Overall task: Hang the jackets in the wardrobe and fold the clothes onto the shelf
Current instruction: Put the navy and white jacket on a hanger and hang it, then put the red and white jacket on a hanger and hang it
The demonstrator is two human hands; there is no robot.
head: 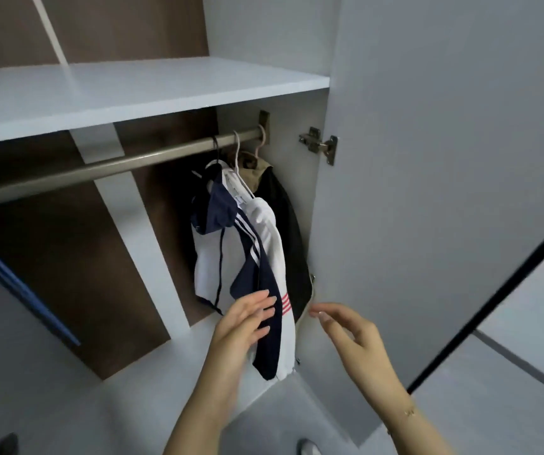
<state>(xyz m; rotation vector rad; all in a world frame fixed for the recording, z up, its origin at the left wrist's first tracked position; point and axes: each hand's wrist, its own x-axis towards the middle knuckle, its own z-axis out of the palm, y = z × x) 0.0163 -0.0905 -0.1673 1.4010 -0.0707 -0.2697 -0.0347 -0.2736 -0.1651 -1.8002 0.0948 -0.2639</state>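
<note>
A white and navy jacket [257,244] with white stripes and a red-striped patch hangs on a white hanger from the metal rail [106,167]. Behind it, against the wardrobe's right wall, hangs a dark jacket [288,224] with a tan collar. My left hand [246,318] lies flat with straight fingers against the navy sleeve near its lower end. To its right my right hand [346,326] hovers with relaxed fingers, holding nothing, close to the dark jacket's lower edge.
A white shelf [132,93] runs above the rail. The open wardrobe door [444,159] stands at the right with a metal hinge [321,146]. A blue edge [18,284] shows at the far left. The rail's left stretch carries no hangers.
</note>
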